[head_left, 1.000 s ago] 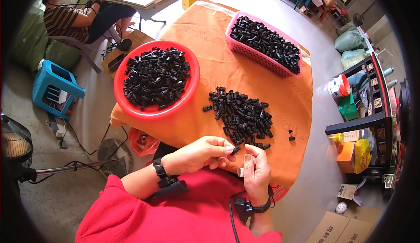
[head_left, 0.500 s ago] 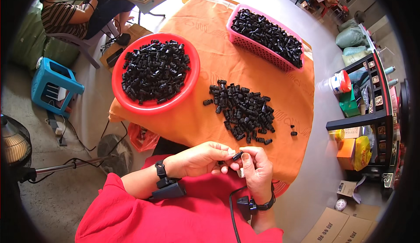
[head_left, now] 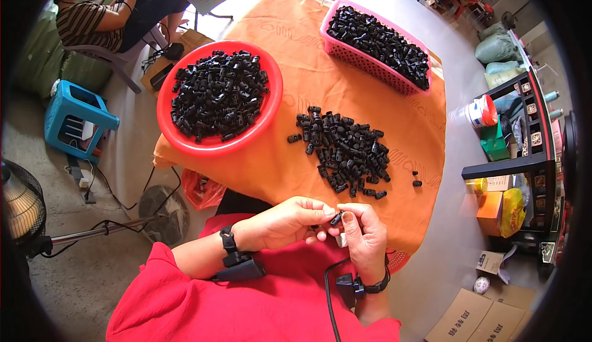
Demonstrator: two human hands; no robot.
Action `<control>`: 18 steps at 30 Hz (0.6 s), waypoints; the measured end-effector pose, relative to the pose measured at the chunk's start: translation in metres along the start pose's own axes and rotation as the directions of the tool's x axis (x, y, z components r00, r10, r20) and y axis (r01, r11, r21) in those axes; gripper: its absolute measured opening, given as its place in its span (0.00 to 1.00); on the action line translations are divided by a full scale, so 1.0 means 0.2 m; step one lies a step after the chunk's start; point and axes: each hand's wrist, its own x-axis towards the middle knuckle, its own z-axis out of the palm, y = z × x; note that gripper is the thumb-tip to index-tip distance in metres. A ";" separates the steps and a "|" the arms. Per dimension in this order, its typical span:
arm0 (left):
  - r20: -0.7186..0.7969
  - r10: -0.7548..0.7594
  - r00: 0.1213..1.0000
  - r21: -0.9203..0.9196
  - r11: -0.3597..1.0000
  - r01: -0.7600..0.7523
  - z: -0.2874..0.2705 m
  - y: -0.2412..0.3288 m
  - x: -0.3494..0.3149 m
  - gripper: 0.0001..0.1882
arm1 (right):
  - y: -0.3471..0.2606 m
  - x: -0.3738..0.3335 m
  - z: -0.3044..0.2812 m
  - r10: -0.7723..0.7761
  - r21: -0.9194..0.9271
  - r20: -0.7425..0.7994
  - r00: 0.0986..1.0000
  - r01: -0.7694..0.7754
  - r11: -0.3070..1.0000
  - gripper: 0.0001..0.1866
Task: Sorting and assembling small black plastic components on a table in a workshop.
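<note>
Between the fingertips of both hands, close to my body at the table's near edge, is a small black plastic cord lock (head_left: 337, 219). My left hand (head_left: 293, 217) pinches it from one side with thumb and forefinger. On the other side, the thumb and fingers of my right hand (head_left: 366, 236) close on it. Another dark bit shows under my left fingers, and a small whitish piece (head_left: 341, 240) shows by my right palm; neither is clear enough to name. Just beyond my hands lies a loose pile of black cord locks (head_left: 348, 151) on the orange cloth (head_left: 271, 175).
A red basin (head_left: 276, 101) full of black parts stands left of the pile. At the far right, a pink basket (head_left: 376, 66) holds more. Two loose pieces (head_left: 417, 183) lie to the right. A blue stool (head_left: 80, 120), a fan (head_left: 21, 203) and a seated person (head_left: 98, 24) are leftward.
The view has shifted very slightly. Both hands keep their pinch on the cord lock, which is tilted a little more upright now.
</note>
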 end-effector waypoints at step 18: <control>-0.037 0.133 0.990 -0.114 0.984 -0.137 -0.02 -0.02 0.00 0.10 | 0.00 -0.02 0.00 -0.034 -0.056 0.038 0.999 0.036 0.998 0.07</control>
